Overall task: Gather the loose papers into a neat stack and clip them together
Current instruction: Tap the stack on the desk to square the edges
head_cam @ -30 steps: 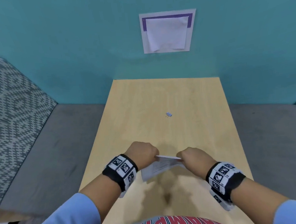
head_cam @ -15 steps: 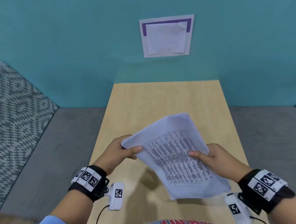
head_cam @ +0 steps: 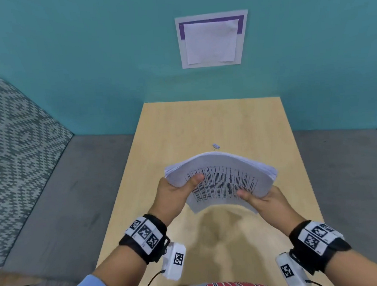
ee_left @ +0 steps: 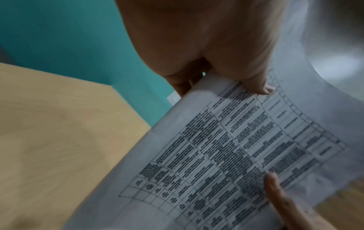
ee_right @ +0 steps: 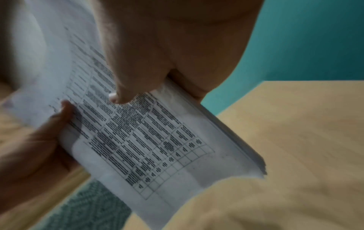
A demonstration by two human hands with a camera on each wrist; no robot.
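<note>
The person holds a stack of printed papers point(head_cam: 224, 178) in both hands above the near half of a light wooden table point(head_cam: 204, 124), lifted clear of its surface, with a shadow on the wood below. The left hand point(head_cam: 175, 195) grips the stack's left edge: its thumb lies on top of the printed table on the uppermost sheet, and the fingers curl underneath, as the left wrist view shows, where the thumb tip presses the page near its corner. The right hand point(head_cam: 267, 202) pinches the stack's near right part in the same way, thumb on the printed face and fingers below; the right wrist view shows the thumb on the sheet and the layered edges of the pages running away from the palm. Between the two grips the stack bows upward into an arch, its far edge highest, and the sheet edges at the left and right ends fan slightly, not quite flush. A small binder clip point(head_cam: 216, 146) lies on the table just beyond the far edge of the stack, apart from the papers and from both hands. On the teal wall point(head_cam: 88, 60) behind the table hangs a white sheet with a purple band point(head_cam: 212, 39).
</note>
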